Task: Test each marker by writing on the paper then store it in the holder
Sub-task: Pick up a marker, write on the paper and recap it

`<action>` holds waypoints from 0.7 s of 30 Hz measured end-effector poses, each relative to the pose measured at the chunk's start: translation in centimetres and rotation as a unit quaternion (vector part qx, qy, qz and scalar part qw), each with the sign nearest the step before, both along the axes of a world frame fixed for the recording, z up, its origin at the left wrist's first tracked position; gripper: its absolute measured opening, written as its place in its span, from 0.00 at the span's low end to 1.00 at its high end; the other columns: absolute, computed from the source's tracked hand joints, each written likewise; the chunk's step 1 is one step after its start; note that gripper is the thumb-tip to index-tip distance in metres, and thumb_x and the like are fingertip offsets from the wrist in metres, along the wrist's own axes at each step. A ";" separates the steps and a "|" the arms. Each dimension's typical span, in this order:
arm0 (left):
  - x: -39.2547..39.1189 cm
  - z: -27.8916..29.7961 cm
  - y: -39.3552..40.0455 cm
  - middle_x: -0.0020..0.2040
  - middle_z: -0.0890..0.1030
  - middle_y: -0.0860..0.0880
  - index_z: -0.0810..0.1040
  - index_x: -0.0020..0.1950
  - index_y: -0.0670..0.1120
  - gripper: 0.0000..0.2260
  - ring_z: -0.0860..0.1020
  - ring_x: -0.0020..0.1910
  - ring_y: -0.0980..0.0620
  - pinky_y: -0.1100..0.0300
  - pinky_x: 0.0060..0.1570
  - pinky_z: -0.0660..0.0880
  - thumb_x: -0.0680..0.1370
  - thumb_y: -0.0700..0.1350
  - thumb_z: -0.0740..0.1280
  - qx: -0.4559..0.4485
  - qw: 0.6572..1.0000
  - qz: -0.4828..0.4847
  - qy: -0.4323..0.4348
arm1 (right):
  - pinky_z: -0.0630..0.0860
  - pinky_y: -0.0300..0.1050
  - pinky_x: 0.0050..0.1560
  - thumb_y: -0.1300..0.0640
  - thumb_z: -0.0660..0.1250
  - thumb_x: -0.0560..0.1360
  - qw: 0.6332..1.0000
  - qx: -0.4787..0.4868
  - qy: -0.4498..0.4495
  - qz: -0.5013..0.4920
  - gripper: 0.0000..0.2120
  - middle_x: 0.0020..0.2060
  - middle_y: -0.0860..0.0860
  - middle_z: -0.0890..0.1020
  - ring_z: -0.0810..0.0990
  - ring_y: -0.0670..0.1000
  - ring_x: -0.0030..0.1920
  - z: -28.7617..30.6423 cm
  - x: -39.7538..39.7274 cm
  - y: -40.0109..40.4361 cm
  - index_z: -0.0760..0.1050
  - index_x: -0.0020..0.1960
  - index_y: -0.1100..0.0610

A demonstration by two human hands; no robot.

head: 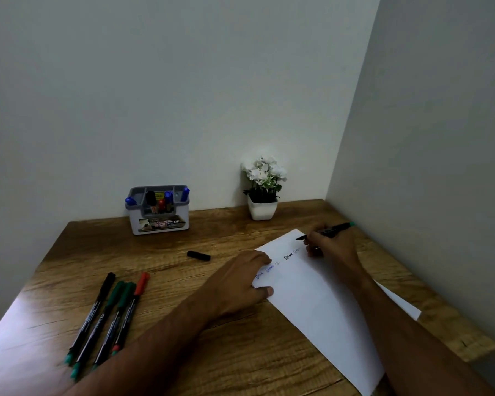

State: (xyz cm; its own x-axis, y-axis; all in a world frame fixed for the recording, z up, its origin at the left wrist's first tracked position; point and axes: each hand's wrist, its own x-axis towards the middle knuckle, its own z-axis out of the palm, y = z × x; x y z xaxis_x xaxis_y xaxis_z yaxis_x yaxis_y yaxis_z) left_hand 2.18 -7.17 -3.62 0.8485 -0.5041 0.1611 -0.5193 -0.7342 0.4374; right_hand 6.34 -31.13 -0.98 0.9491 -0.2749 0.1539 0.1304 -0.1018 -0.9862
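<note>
Wooden table point(183, 281) in a corner; the paper's point(312, 295) writing is illegible. Left hand point(240, 281) presses it with fingers spread; right hand point(330, 244) pinches a marker point(326, 231), tip down.

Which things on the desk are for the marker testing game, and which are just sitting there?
For the job:
marker in the right hand, marker
paper, pressed by the left hand
loose black cap
four waiting markers
holder

Just sitting there:
white flower pot
</note>
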 end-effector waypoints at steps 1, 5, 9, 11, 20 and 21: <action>0.0 -0.1 0.0 0.77 0.61 0.55 0.61 0.77 0.53 0.31 0.59 0.74 0.57 0.60 0.72 0.57 0.77 0.59 0.65 0.002 1.000 -0.002 -0.004 | 0.80 0.45 0.33 0.68 0.69 0.75 1.000 -0.002 0.000 0.003 0.03 0.38 0.65 0.84 0.81 0.55 0.34 0.0 0.0 0.1 0.81 0.45 0.68; 0.0 -0.1 -0.1 0.76 0.61 0.56 0.61 0.77 0.53 0.30 0.60 0.74 0.58 0.62 0.71 0.57 0.77 0.59 0.64 0.003 1.000 -0.008 -0.013 | 0.77 0.44 0.32 0.70 0.69 0.72 0.996 -0.078 -0.030 0.011 0.04 0.33 0.65 0.83 0.80 0.52 0.31 -0.4 0.1 -0.1 0.83 0.41 0.66; 0.0 -0.2 -0.1 0.77 0.60 0.56 0.60 0.77 0.54 0.30 0.58 0.74 0.59 0.62 0.72 0.55 0.77 0.59 0.64 0.005 1.000 -0.010 -0.010 | 0.75 0.42 0.32 0.66 0.72 0.69 0.990 -0.134 -0.017 -0.033 0.02 0.31 0.56 0.83 0.79 0.49 0.32 -1.1 0.8 -0.7 0.82 0.38 0.62; 0.0 -0.2 -0.2 0.77 0.60 0.56 0.59 0.77 0.54 0.30 0.58 0.75 0.59 0.62 0.72 0.55 0.78 0.59 0.64 0.013 1.000 -0.011 -0.009 | 0.75 0.45 0.31 0.65 0.72 0.67 0.990 -0.137 -0.009 -0.032 0.02 0.29 0.53 0.82 0.79 0.49 0.30 -1.1 0.9 -0.9 0.82 0.36 0.61; 0.1 -0.5 -0.1 0.77 0.59 0.57 0.59 0.77 0.55 0.30 0.58 0.74 0.60 0.62 0.72 0.56 0.78 0.61 0.62 0.023 1.000 -0.012 -0.017 | 0.71 0.40 0.33 0.63 0.74 0.66 0.978 -0.205 -0.018 -0.035 0.07 0.28 0.47 0.82 0.77 0.42 0.29 -1.1 1.2 -0.9 0.80 0.32 0.54; 0.1 -0.5 -0.1 0.77 0.59 0.57 0.59 0.77 0.55 0.30 0.57 0.75 0.60 0.62 0.72 0.55 0.78 0.61 0.62 0.025 0.999 -0.011 -0.017 | 0.71 0.39 0.33 0.63 0.74 0.65 0.976 -0.214 -0.020 -0.035 0.08 0.28 0.47 0.82 0.77 0.41 0.29 -1.2 1.2 -0.8 0.80 0.31 0.53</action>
State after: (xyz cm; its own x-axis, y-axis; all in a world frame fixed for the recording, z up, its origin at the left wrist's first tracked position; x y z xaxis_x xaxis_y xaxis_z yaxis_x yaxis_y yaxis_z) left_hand 2.26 -7.25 -4.12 0.8312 -0.5316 0.1629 -0.5499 -0.7426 0.3824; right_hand 7.55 -31.96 -2.13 0.9214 -0.2410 0.3048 0.1452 -0.5140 -0.8454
